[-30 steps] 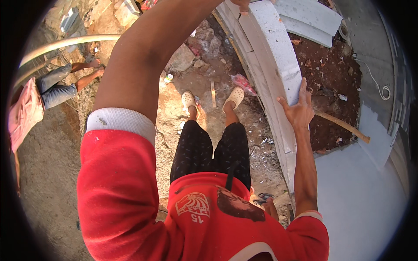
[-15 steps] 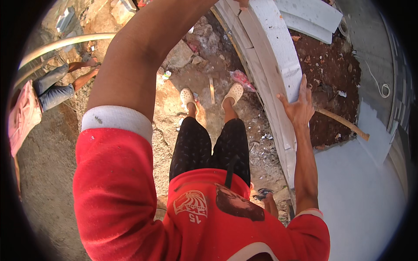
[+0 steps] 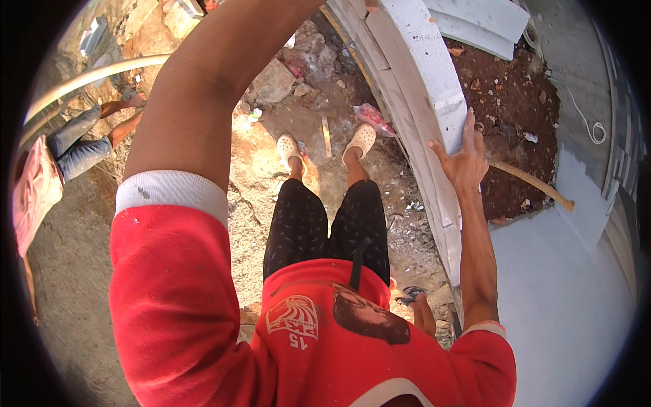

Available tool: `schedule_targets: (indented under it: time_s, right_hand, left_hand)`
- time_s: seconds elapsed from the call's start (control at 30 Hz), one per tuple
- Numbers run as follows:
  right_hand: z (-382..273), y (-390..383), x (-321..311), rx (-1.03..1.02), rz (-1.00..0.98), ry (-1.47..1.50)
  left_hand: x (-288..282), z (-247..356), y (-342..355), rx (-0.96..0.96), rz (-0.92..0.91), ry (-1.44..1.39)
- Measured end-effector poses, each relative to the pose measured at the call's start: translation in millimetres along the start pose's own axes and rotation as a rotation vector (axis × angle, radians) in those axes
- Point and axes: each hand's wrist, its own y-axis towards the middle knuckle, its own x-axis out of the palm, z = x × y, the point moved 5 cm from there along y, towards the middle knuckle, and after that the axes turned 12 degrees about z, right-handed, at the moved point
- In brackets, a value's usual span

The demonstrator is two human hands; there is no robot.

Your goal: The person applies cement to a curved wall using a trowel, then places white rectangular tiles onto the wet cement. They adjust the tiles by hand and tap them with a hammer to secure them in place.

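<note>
White block (image 3: 424,64) at 1 o'clock, lying along the top of a pale wall (image 3: 427,180). Right hand (image 3: 463,161) between 2 and 3 o'clock, at the block's near end: grip loose, thumb splayed toward 10, index finger stretched toward 12; forearm nearly straight below it. Left arm bent at the elbow, forearm slanting toward 1 o'clock. Left hand (image 3: 371,5) mostly cut off by the upper edge; cannot tell its grip. Stick (image 3: 532,182) beyond the right hand, pointing to 4.
</note>
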Motion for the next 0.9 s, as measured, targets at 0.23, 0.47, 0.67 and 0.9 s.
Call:
schedule_targets:
  time_s: [0.23,0.47,0.67,0.9]
  right_hand:
    - [-1.8,1.8,-2.3,0.005,-0.033,-0.027]
    - [-2.6,1.1,-1.9,0.015,-0.073,-0.071]
    - [-2.4,1.5,-0.4,0.022,-0.042,-0.014]
    - [-5.8,2.5,-2.9,0.030,-0.066,-0.012]
  left_hand:
    - [0.6,-0.8,-1.2,0.002,-0.013,0.001]
    - [1.0,-0.7,-3.0,0.040,0.074,-0.008]
    - [-0.8,-1.9,-0.3,0.008,0.002,-0.045]
    - [-13.9,12.2,-1.5,0.060,0.038,-0.095]
